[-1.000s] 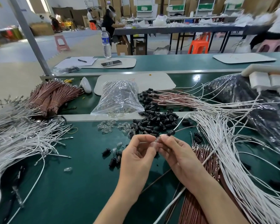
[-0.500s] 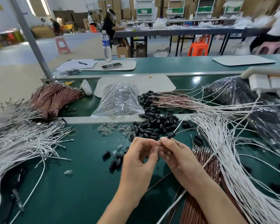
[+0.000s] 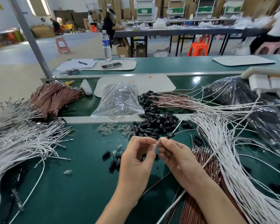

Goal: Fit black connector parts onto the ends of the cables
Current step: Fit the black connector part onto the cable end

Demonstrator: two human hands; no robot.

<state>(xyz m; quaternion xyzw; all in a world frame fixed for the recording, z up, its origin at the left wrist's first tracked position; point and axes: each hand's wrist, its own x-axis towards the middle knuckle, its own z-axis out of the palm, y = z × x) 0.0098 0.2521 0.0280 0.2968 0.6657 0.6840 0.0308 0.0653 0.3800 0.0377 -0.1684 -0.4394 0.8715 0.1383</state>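
My left hand [image 3: 136,157] and my right hand [image 3: 176,157] meet fingertip to fingertip above the green table [image 3: 71,183]. Between them they pinch the small shiny end of a cable [image 3: 158,141]. A black connector [image 3: 170,135] sits on that cable just past my right fingertips, and thin wires run from it to the right. A pile of loose black connectors [image 3: 155,123] lies just behind my hands. A few more connectors [image 3: 113,162] lie left of my left hand. White cables [image 3: 233,159] fan out on the right. Brown cables [image 3: 205,159] lie under my right forearm.
Small clear bulbs [image 3: 107,129] are scattered left of the pile, behind them a clear plastic bag [image 3: 118,101]. More white cables [image 3: 14,143] and tied brown bundles [image 3: 55,97] fill the left. A dark plastic bag [image 3: 249,102] and a white power strip [image 3: 265,81] are at right.
A black connector now shows on the cable beyond my right fingertips; one second ago none was visible there. Both hands have stayed close together in the same place.
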